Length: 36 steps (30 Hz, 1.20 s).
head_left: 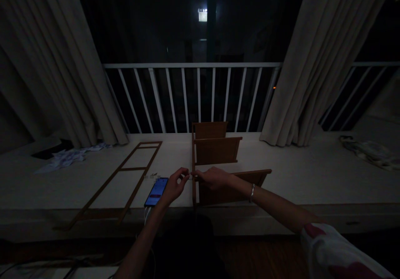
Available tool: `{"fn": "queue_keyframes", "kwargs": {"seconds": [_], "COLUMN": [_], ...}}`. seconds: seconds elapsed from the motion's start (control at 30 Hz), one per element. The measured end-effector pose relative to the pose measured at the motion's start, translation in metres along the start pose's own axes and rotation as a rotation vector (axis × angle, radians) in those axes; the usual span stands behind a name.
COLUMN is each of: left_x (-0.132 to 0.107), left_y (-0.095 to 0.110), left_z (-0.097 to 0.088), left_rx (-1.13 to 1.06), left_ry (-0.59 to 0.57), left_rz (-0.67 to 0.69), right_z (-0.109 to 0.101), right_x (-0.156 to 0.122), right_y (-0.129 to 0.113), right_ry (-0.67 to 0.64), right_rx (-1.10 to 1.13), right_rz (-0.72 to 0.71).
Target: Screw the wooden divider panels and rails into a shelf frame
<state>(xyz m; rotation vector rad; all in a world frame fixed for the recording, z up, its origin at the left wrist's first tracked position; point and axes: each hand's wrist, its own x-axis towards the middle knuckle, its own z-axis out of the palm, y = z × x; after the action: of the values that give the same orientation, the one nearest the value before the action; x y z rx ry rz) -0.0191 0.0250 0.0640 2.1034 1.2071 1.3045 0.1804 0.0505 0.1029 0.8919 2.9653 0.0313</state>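
Phone (158, 190) at 8 o'clock from left hand (177, 184), fingertips nearly meeting, contents unclear; right hand (215, 177) at wooden unit (216, 151), fingers curled, hold unclear; unit runs toward 12 o'clock; slip in dim light could tip it

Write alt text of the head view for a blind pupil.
A person's left hand and right hand nearly meet at the edge of a three-panelled wooden unit on a pale ledge. A lit phone and flat wooden frame lie to the left; behind stands a white railing.
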Motion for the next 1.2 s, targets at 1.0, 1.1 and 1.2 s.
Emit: {"fn": "queue_keyframes", "kwargs": {"seconds": [1.0, 1.1, 1.2], "left_x": [-0.008, -0.008, -0.009], "left_y": [-0.014, -0.017, -0.022], "left_z": [0.006, 0.008, 0.009], "left_rx": [0.012, 0.019, 0.040], "left_ry": [0.037, 0.054, 0.063], "left_rz": [-0.041, -0.011, 0.038], "right_z": [0.005, 0.007, 0.009], "right_x": [0.005, 0.006, 0.007], "right_y": [-0.005, -0.004, -0.003], "right_ry": [0.039, 0.059, 0.047], "right_rx": [-0.022, -0.004, -0.016], "right_rz": [-0.065, -0.069, -0.049]}}
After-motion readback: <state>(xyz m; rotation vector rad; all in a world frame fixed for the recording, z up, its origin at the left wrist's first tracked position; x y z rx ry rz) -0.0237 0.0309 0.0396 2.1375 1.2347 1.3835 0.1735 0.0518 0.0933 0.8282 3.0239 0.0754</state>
